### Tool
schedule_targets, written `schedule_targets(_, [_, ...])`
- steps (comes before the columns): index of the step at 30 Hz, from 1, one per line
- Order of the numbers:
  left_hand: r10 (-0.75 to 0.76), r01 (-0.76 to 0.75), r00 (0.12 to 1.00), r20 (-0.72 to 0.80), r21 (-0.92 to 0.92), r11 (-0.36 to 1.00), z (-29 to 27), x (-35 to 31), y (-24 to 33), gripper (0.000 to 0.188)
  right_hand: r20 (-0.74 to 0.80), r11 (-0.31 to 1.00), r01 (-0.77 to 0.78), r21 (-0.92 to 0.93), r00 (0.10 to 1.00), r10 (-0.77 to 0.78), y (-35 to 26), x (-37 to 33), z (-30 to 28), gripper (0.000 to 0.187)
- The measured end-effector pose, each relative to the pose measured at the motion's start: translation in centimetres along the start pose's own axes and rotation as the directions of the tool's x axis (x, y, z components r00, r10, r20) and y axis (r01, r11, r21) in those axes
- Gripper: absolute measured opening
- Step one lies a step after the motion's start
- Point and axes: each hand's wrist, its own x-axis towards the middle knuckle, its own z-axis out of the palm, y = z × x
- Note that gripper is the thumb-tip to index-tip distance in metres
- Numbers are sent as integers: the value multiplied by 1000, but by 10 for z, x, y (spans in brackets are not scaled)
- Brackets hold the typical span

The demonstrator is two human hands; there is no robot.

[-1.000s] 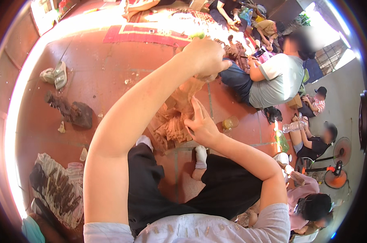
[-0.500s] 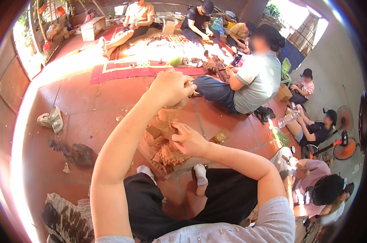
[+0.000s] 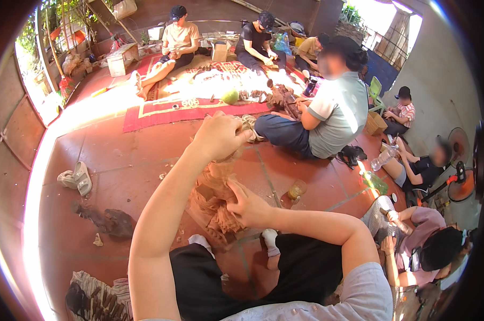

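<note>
Carving (image 3: 210,184) stands on the floor tiles (image 3: 113,155) ahead of my socks (image 3: 202,243), long axis running away from me; can't tell if it's truly vertical. My right hand (image 3: 247,206) is nearer its middle: carving lies just left of it, thumb and index spread, fingertips seemingly against the flank, no clench. My left hand (image 3: 220,136) is over the far end, fingers curled; can't tell what, if anything, it grasps. Material looks like bare wood, reddish-tan, matte, folded relief, ragged wider base. Tiles smooth, brick-red. Glass jar (image 3: 297,190) to the right, yellowish contents.
</note>
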Motion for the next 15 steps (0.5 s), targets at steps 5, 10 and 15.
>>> schedule_targets(5, [17,-17,999,-36,-4,1000,2,-2,-1,38,29,1000,-2,25,1000,1,10,2,5,20])
schedule_targets(10, [-18,18,997,81,3,1000,-3,1,0,43,33,987,-47,151,999,42,12,2,1,17])
schedule_targets(15, [-28,27,996,84,10,1000,-4,2,-1,41,-33,998,17,-54,999,-19,4,2,2,19])
